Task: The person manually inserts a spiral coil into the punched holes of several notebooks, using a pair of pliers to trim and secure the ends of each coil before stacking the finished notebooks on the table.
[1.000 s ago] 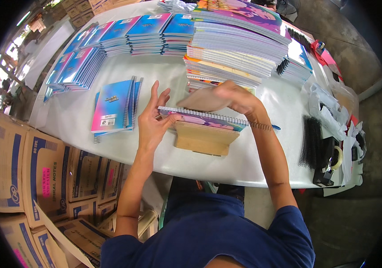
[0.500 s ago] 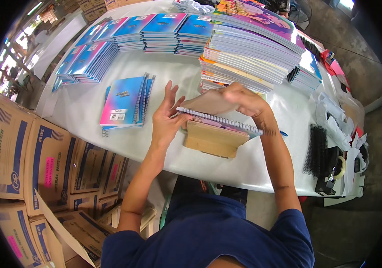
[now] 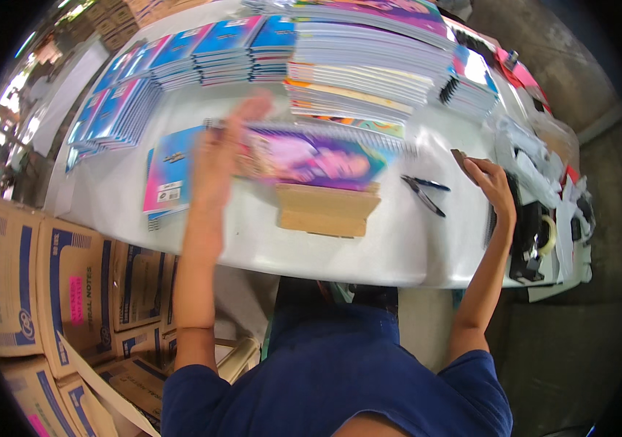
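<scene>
Clock dirs taken fr the tan, boxy cardboard block (image 3: pixel 325 213), which sat mid-way on the white, glossy surface (image 3: pixel 274 251). Spiral notebook w/ purple illustrated cover (image 3: pixel 318 156) was at 12 o'clk, slightly slanted; lower edge right by the block's top, touching or just beside, couldn't tell. Its thin grey coil (image 3: pixel 383 140) ran along the far edge & stuck out past the cover at the 1 o'clk end.

L hand (image 3: pixel 218 153) at 10 o'clk, badly blurred, in front of the notebook's end; fingers pointed twd 12, but couldn't tell if wide or narrow, or if they gripped the cover. R hand (image 3: pixel 491 182) nr 3 o'clk, fingers narrow, pinching a small dark-brown flat piece (image 3: pixel 459 156), well apart fr the notebook.

Btw block & R hand, at 3 o'clk: slim dark V-shaped hand tool (image 3: pixel 427 201), poss. 2 items, lying flat. Btw 9 & 10, just beside L hand: small pile of blue-and-pink spiral notebooks (image 3: pixel 161 171). More blue-and-pink notebooks in stacked rows (image 3: pixel 180 47) at 10–11; tall stack of thick notebooks (image 3: pixel 369 62) just past 12. Btw 3 & 4, nr the edge: black tape dispenser (image 3: pixel 529 251). Brown-and-blue cardboard cartons (image 3: pixel 70 291) piled off the surface, btw 8 & 9.
</scene>
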A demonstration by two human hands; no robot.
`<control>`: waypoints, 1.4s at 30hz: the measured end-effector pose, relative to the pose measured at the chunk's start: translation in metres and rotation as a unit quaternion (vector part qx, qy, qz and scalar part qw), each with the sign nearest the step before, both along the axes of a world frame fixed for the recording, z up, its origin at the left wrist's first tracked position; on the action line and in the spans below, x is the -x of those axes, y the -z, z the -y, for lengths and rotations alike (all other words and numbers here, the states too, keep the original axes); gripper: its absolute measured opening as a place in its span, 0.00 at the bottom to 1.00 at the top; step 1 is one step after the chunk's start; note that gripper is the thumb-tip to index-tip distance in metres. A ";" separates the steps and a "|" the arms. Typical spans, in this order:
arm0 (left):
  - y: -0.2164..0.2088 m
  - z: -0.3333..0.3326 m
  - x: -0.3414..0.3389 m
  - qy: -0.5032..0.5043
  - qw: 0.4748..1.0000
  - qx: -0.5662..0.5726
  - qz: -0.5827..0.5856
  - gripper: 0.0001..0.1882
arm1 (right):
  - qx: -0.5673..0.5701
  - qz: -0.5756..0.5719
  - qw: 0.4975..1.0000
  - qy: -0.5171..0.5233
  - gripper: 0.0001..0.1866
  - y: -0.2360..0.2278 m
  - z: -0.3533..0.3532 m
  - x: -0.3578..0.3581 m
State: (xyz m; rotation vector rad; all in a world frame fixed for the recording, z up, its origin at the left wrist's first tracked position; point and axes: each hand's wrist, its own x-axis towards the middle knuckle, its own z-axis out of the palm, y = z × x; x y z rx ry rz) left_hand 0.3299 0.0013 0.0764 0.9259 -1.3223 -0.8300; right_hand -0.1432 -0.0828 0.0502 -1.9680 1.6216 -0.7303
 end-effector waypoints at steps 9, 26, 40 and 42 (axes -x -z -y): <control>0.002 -0.065 0.060 0.053 0.901 0.098 0.420 0.32 | 0.237 -0.256 0.936 -0.048 0.26 0.106 -0.045 -0.064; 0.031 -0.067 0.102 -0.191 0.800 0.086 0.562 0.34 | 0.277 0.048 0.940 -0.192 0.22 0.018 -0.146 -0.180; -0.005 -0.058 -0.056 -0.177 0.955 0.082 0.225 0.30 | 0.103 0.001 0.990 -0.095 0.13 0.027 -0.068 -0.109; -0.009 -0.059 -0.080 -0.119 0.984 0.048 0.123 0.32 | 0.144 -0.113 0.980 -0.075 0.16 0.062 -0.043 -0.082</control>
